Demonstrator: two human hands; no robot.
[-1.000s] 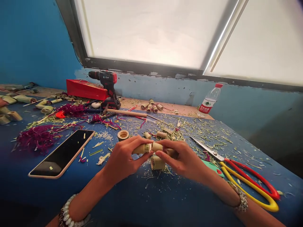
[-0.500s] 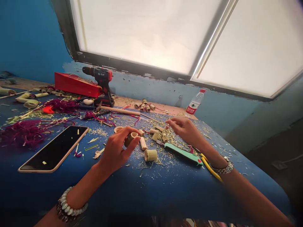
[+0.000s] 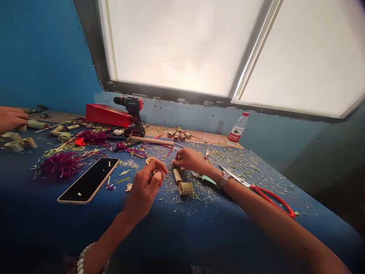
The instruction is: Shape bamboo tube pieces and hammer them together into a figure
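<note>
The left hand (image 3: 145, 188) is curled, its fingertips pinching a short bamboo tube (image 3: 156, 172) that they mostly hide; a bamboo ring (image 3: 148, 160) lies just beyond those fingertips; the right hand (image 3: 189, 160) bends downward beside it, fingers drawn together over the shavings, and I cannot tell whether they pinch anything; a bamboo stick (image 3: 177, 175) and a thicker bamboo section (image 3: 186, 188) lie just below that hand; all of this sits right of the phone (image 3: 88, 180) on the blue table (image 3: 42, 201); red-handled scissors (image 3: 270, 199) lie well right of the phone; shredded purple fibre (image 3: 61, 165) lies just left of it; a cordless drill (image 3: 132, 114) stands beyond it; a co-worker's hand (image 3: 11, 118) shows far to its left, near more bamboo rings (image 3: 14, 146).
</note>
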